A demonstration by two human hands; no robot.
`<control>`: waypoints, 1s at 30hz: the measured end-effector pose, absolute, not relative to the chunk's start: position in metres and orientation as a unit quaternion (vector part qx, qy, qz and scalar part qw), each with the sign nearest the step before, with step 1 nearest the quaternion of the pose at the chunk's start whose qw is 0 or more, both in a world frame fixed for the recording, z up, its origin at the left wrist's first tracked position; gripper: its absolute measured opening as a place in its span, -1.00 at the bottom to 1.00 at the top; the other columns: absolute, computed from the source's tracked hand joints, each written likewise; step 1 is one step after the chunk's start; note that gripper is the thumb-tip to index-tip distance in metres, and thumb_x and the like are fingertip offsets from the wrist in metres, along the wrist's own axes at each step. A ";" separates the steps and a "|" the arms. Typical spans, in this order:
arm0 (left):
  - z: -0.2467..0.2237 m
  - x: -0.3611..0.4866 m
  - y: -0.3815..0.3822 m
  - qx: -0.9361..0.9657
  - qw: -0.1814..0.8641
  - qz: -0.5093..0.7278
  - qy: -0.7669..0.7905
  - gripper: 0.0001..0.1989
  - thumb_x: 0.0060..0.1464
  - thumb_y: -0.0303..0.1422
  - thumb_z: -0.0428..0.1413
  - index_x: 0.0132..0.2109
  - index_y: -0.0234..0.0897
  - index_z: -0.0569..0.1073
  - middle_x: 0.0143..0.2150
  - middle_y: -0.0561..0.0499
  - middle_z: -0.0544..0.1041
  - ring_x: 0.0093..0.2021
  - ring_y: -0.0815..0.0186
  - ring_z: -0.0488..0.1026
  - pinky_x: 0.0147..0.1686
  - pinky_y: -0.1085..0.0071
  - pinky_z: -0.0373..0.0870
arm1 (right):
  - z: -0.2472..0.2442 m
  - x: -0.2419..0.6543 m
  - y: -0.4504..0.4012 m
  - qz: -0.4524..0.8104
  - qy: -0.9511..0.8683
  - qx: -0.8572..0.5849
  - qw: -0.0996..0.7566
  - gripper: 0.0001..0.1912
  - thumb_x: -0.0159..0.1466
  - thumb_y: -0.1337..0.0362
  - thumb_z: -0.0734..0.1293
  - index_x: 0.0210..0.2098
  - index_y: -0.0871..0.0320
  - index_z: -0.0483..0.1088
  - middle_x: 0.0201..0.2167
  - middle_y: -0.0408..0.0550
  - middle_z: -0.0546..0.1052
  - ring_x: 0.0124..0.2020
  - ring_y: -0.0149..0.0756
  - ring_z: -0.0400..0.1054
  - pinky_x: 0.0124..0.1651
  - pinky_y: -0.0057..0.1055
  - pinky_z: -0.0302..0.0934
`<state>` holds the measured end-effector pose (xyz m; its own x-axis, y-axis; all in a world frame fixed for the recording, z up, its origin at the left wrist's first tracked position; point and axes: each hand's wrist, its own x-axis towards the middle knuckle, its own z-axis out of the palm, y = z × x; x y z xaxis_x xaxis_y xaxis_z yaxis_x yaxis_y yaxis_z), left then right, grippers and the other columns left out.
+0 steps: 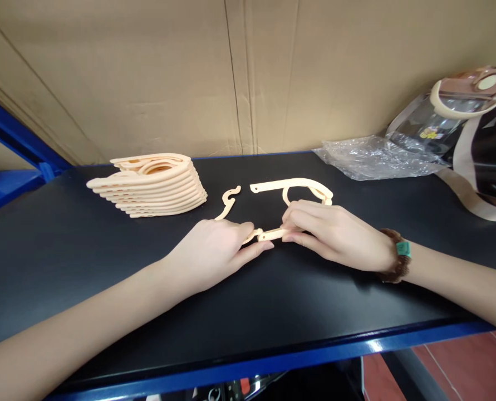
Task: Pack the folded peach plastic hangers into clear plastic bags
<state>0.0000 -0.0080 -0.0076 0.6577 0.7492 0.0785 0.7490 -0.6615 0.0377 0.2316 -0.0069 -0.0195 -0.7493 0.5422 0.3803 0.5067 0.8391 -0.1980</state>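
Note:
A cream plastic folding clothes hanger point(291, 184) is held low over the black tabletop between both hands. My left hand point(218, 248) pinches the part with the curved hook point(229, 201), which sticks up behind the fingers. Closed around a hanger arm is my right hand point(323, 231), from which a long bar with a hole at its end reaches back and left. Between my fingertips the two parts meet at a joint point(263, 236); my hands hide whether it is fastened. To the left lies a neat stack of similar folded hangers point(160, 189).
A blue metal edge point(248, 376) runs along the front of the black tabletop point(214, 328). Cardboard point(168, 78) stands behind. At the right are crumpled clear plastic point(364, 159), a clear bottle with a brown lid point(443, 122), and its wide strap point(460, 192).

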 end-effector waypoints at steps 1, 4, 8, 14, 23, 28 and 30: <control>-0.009 -0.001 -0.007 0.915 -0.009 0.039 0.401 -0.54 0.30 -0.08 -0.07 -0.50 -0.26 0.23 -0.62 0.12 0.34 -0.65 0.39 0.29 -0.61 0.50 0.01 | -0.020 0.232 -0.007 0.046 -0.934 -0.279 0.218 -0.80 0.43 0.29 0.13 -0.29 0.20 0.30 -0.31 -0.01 0.41 -0.33 -0.30 0.28 -0.30 -0.38 0.20; -0.009 -0.002 -0.005 0.922 -0.045 0.024 0.383 -0.57 0.31 -0.11 -0.08 -0.47 -0.27 0.26 -0.63 0.12 0.35 -0.68 0.38 0.29 -0.63 0.50 -0.01 | -0.022 0.232 -0.007 0.070 -0.932 -0.273 0.227 -0.81 0.43 0.29 0.14 -0.28 0.20 0.29 -0.31 -0.02 0.40 -0.33 -0.31 0.27 -0.31 -0.38 0.19; -0.006 0.000 -0.007 0.925 -0.075 -0.003 0.373 -0.59 0.33 -0.15 -0.08 -0.44 -0.27 0.28 -0.61 0.10 0.40 -0.66 0.34 0.36 -0.63 0.48 0.02 | -0.024 0.233 -0.007 0.093 -0.929 -0.271 0.234 -0.81 0.43 0.27 0.14 -0.28 0.20 0.28 -0.31 -0.03 0.39 -0.34 -0.33 0.25 -0.32 -0.39 0.18; -0.008 0.000 -0.007 0.923 -0.145 -0.013 0.357 -0.57 0.34 -0.14 -0.12 -0.42 -0.29 0.32 -0.66 0.07 0.38 -0.72 0.30 0.32 -0.67 0.46 -0.08 | -0.025 0.232 -0.007 0.099 -0.929 -0.275 0.227 -0.80 0.44 0.25 0.12 -0.26 0.18 0.27 -0.31 -0.04 0.39 -0.35 -0.33 0.26 -0.33 -0.40 0.18; -0.014 -0.003 -0.005 0.927 -0.206 0.040 0.311 -0.55 0.36 -0.16 -0.15 -0.45 -0.29 0.29 -0.70 0.10 0.31 -0.77 0.34 0.24 -0.68 0.47 -0.16 | -0.023 0.234 -0.009 0.103 -0.929 -0.282 0.217 -0.80 0.44 0.24 0.12 -0.26 0.18 0.27 -0.31 -0.06 0.39 -0.37 -0.35 0.26 -0.35 -0.41 0.17; -0.015 -0.006 -0.005 0.926 -0.242 0.073 0.279 -0.53 0.37 -0.18 -0.20 -0.45 -0.31 0.31 -0.68 0.07 0.33 -0.75 0.31 0.30 -0.69 0.46 -0.14 | -0.023 0.233 -0.009 0.105 -0.928 -0.282 0.219 -0.79 0.44 0.23 0.12 -0.26 0.18 0.28 -0.32 -0.05 0.40 -0.37 -0.35 0.27 -0.35 -0.41 0.17; -0.015 -0.007 -0.005 0.925 -0.253 0.081 0.271 -0.51 0.38 -0.20 -0.24 -0.45 -0.32 0.31 -0.67 0.06 0.34 -0.74 0.30 0.32 -0.69 0.45 -0.12 | -0.022 0.233 -0.009 0.116 -0.925 -0.285 0.221 -0.80 0.43 0.23 0.13 -0.26 0.18 0.29 -0.32 -0.07 0.40 -0.37 -0.35 0.28 -0.34 -0.41 0.17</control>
<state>-0.0071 -0.0053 -0.0150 0.8396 0.4613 0.2867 0.5430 -0.7246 -0.4244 0.2326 -0.0093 -0.0224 -0.7390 0.5797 0.3434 0.4767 0.8100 -0.3415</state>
